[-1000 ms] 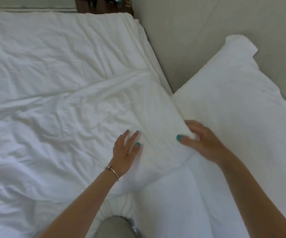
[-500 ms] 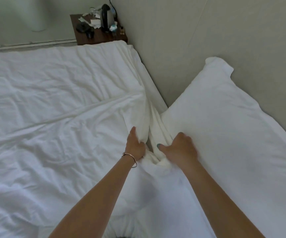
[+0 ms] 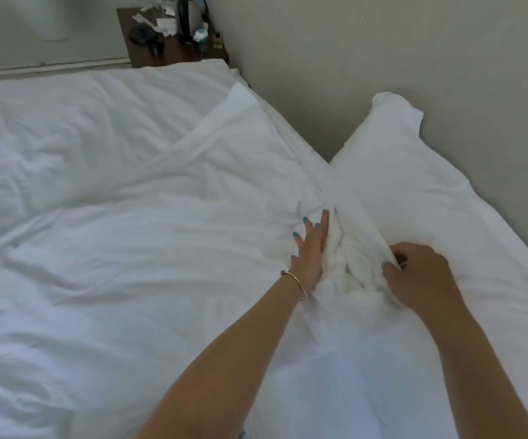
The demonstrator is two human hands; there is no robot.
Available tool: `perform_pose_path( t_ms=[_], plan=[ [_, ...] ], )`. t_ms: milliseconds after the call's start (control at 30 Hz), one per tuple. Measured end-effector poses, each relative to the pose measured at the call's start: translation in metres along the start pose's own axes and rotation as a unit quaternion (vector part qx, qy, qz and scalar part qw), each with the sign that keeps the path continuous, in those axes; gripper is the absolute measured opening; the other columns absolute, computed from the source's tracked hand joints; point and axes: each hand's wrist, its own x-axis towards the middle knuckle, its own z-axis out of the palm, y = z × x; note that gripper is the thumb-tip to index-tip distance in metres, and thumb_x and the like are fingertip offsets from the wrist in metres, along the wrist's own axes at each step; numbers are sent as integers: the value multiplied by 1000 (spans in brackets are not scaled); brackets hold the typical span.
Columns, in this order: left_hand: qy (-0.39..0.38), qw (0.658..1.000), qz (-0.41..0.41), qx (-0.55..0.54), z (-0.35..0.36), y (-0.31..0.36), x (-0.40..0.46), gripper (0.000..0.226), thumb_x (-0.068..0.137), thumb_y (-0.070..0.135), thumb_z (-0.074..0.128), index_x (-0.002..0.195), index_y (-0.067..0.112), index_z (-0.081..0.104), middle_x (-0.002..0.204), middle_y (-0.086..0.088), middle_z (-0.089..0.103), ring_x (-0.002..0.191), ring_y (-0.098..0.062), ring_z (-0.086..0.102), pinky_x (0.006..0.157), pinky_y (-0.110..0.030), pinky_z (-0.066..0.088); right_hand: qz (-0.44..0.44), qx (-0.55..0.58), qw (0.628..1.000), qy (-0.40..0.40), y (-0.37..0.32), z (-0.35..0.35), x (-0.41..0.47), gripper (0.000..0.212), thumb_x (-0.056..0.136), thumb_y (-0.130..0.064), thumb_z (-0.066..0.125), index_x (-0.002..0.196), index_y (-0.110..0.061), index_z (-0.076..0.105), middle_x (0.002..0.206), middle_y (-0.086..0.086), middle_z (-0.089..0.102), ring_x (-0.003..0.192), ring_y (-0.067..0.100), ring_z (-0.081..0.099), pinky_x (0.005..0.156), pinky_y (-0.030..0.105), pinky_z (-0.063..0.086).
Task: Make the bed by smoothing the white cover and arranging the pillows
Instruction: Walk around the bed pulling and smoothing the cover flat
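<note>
The white cover (image 3: 104, 223) spreads over the bed from the 9 o'clock edge toward centre, creased, with a folded band running on a diagonal from about 8 o'clock up to 1 o'clock, where its corner points at the wall. Its far edge lies along the floor strip and touches the brown nightstand (image 3: 174, 52) at 12 o'clock, cluttered with dark items and papers.

The left hand (image 3: 311, 248), with a bracelet (image 3: 297, 282) at the wrist, lies flat with fingers straight and spread, pressing the cover just left of a bunched fold; half a second earlier it was curled into that fold. The right hand (image 3: 421, 277) pinches a ridge of white fabric between thumb and curled fingers, lower and further right than before.

The pillow (image 3: 440, 191) lies at 2 o'clock, long axis running from 11 o'clock to 5 o'clock, its far corner touching the wall (image 3: 383, 52). A narrow wedge of bare wall shows between cover and pillow; open cover stretches leftward.
</note>
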Motion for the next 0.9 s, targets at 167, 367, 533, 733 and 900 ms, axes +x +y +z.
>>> perform_pose_path(
  t_ms=[167, 367, 533, 733, 900],
  plan=[
    [-49, 943, -124, -306, -36, -12, 24, 53, 93, 56, 41, 131, 21, 51, 122, -1, 55, 122, -20, 52, 106, -31, 38, -254, -137, 955, 70, -30, 40, -55, 48, 73, -46, 74, 111, -19, 65, 100, -1, 67, 92, 26, 62, 78, 39, 46],
    [-86, 988, -92, -87, -113, -18, 16, 62, 100, 57, 16, 149, 23, 30, 156, 7, 28, 144, -9, 21, 119, -34, 9, -39, -111, 990, 73, 32, 35, -31, 12, 77, -26, 68, 83, -15, 68, 74, 6, 70, 73, 31, 67, 77, 39, 36],
    [-158, 863, -38, 478, -103, -66, 10, 80, 90, 67, 40, 146, 48, -14, 157, 11, -24, 146, -15, -18, 114, -61, -4, 41, -133, 984, 111, -39, 67, -53, 39, 73, -21, 54, 108, -3, 58, 119, 21, 52, 115, 36, 42, 95, 47, 27],
    [-142, 911, 6, 387, -137, -110, -40, 57, 100, 31, 40, 153, 33, 17, 162, 8, 1, 146, -15, 20, 119, -33, 17, -169, -320, 932, 13, -26, 99, -34, 54, 92, -43, 27, 133, -28, 59, 150, -3, 41, 139, 32, 35, 110, 63, 19],
    [-46, 847, -76, 523, -293, -168, -125, 59, 102, 33, 36, 154, 29, 7, 161, 6, -8, 149, -14, 4, 120, -35, 4, -40, -450, 891, -49, -78, 121, -42, 63, 93, -33, 21, 155, -27, 11, 163, 5, -9, 148, 34, -12, 92, 60, -38]
  ],
)
